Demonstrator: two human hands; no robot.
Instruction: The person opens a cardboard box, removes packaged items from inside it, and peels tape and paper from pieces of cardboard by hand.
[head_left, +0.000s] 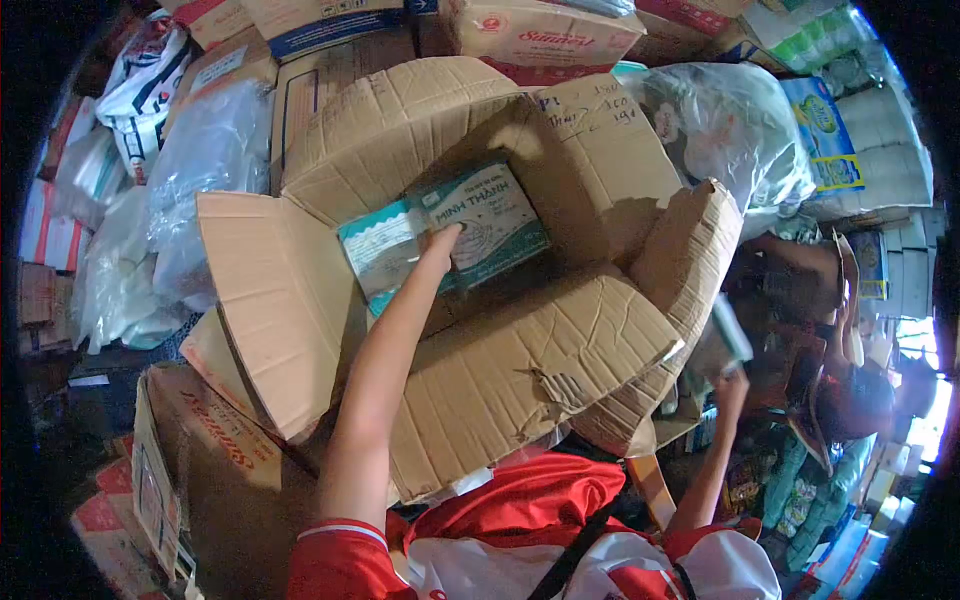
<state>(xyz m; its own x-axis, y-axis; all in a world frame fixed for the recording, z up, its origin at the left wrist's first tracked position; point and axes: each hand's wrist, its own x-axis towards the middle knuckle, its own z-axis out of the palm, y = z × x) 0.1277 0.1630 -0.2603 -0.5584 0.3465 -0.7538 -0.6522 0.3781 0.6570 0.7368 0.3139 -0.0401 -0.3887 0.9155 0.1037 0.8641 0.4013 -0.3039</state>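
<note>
My left hand [446, 242] reaches down into a large open cardboard carton [470, 390]. Its thumb lies over the near-left edge of a grey and teal box marked "Minh Thành" [490, 215], while the other fingers are mostly hidden. Beside it in the carton is another teal and white box [385, 250], partly under clear plastic glare. Out to the right, my right hand [733, 382] is closed around the lower end of a flat box with a pale teal edge [733, 330], held upright outside the carton and smeared by motion.
Tall carton flaps stand around the opening. Clear plastic bags [205, 170] lie on the left, and a big plastic-wrapped bundle [730, 120] sits at the back right. Stacked cartons [545, 40] line the back. Another brown carton [225, 470] stands at lower left.
</note>
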